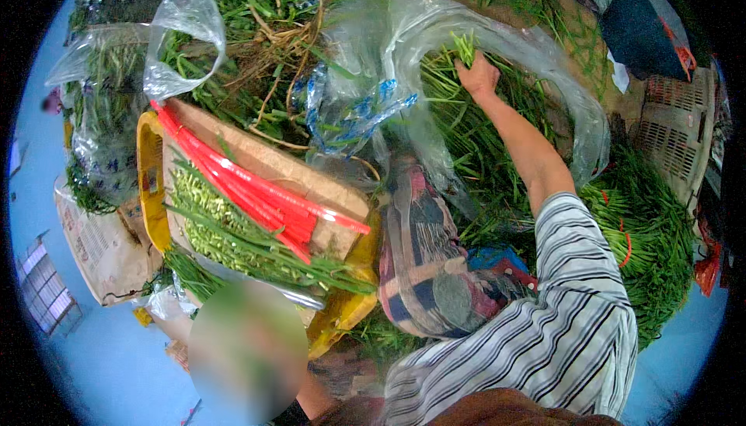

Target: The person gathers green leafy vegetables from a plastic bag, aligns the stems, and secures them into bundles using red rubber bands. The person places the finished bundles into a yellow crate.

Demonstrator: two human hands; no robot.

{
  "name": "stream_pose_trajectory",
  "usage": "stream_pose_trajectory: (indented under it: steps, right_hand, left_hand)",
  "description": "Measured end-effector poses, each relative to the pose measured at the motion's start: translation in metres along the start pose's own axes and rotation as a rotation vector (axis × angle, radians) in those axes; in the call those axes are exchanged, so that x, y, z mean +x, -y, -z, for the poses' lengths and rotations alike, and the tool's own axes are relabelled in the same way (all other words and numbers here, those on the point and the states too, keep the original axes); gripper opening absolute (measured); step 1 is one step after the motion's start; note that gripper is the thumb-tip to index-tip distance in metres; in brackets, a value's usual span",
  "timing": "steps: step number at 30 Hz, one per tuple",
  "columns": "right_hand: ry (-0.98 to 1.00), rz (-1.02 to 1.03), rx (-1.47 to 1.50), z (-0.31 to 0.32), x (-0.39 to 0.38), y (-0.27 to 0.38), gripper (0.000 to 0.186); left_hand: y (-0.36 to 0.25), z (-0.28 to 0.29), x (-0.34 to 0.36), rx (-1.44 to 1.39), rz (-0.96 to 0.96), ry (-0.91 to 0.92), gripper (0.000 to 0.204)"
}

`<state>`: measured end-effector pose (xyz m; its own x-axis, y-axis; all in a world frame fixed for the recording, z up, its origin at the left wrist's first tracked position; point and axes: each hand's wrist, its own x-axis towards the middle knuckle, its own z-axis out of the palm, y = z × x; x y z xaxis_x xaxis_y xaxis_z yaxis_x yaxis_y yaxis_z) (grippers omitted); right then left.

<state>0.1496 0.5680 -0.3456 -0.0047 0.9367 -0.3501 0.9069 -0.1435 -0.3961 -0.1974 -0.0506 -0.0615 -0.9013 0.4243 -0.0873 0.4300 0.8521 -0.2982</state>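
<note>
My right hand (479,76) reaches to the upper middle, fingers closed round pale green stems (465,47), above a heap of long leafy greens (482,150) inside an open clear plastic bag (579,115). My left forearm (315,395) enters at the bottom; its hand is hidden by a blurred patch. Just above that patch stands a yellow crate (148,162) holding cut green stems (214,216), a cardboard piece (326,200) and long red plastic strips (233,181). A plaid cloth (420,286) lies between the crate and my right arm.
More bagged greens (109,115) line the left, beside a pale sack (97,247). A rooty pile of greens (264,29) lies at the top. At the right are bundled greens (649,270), a plastic basket (672,134) and a dark object (637,26) with red trim.
</note>
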Motion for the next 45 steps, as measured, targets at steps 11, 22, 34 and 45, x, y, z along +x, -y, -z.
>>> stream_pose_trajectory:
  steps: [11, 22, 34, 45]
  right_hand:
    - [-0.236, 0.662, 0.125, 0.017, -0.071, -0.002, 0.059]
    - [0.395, 0.267, -0.257, 0.0, -0.063, 0.047, 0.059]
    - [0.594, 0.345, -0.384, 0.003, -0.045, 0.062, 0.04]
    - [0.497, 0.185, -0.309, 0.029, -0.066, 0.056, 0.064]
  left_hand:
    - [-0.035, 0.019, 0.014, -0.701, 0.27, -0.028, 0.062]
    - [-0.023, 0.012, 0.005, -0.128, 0.096, -0.051, 0.052]
    - [-0.054, 0.022, 0.01, -0.672, 0.359, -0.167, 0.05]
    - [-0.08, 0.043, 0.003, -0.784, 0.381, -0.165, 0.057]
